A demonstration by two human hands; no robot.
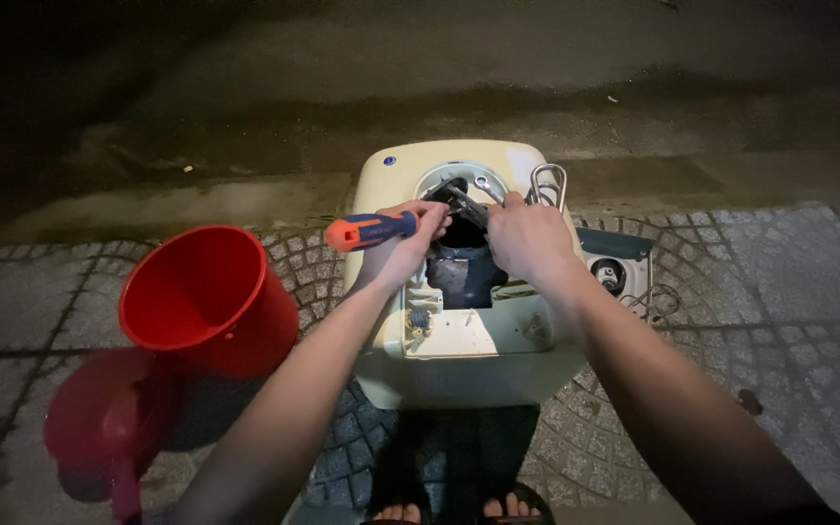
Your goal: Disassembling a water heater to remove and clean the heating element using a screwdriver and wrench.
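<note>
A cream-coloured water heater tank [459,374] lies on the pavement in front of me with its cover off. My left hand [402,249] grips a screwdriver with a blue and orange handle [371,230], its shaft pointing into the round opening [463,185] at the tank's far end. My right hand [529,238] is closed on a dark metal tool or part [471,203] at that same opening. A coiled metal heating element [547,184] stands up just right of the opening. Wiring and a small white terminal block [421,317] show in the open lower compartment.
A red plastic bucket [208,299] tilts at the left, with a red scoop or ladle [99,423] below it. A dark cover panel with a round dial [614,264] lies right of the tank. My sandalled feet [459,507] stand on patterned paving stones; a wet dark road lies beyond.
</note>
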